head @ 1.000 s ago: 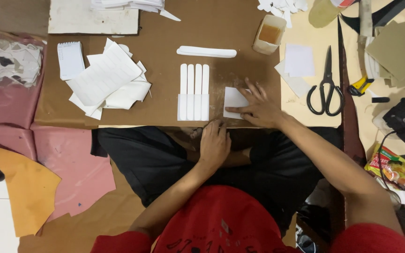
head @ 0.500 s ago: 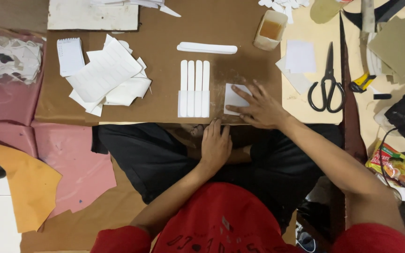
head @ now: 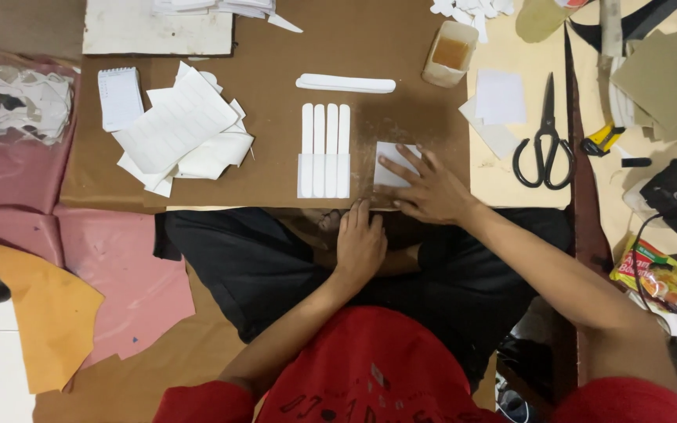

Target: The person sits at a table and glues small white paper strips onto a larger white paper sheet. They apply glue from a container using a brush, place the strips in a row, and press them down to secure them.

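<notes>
Right hand still on white sheet

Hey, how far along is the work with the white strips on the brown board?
Done: four white round-tipped strips lie side by side, a fifth above them. In hand: the right hand presses a small white paper square; the left hand rests at the board edge. Left: the white sheet pile lies untouched.
</notes>
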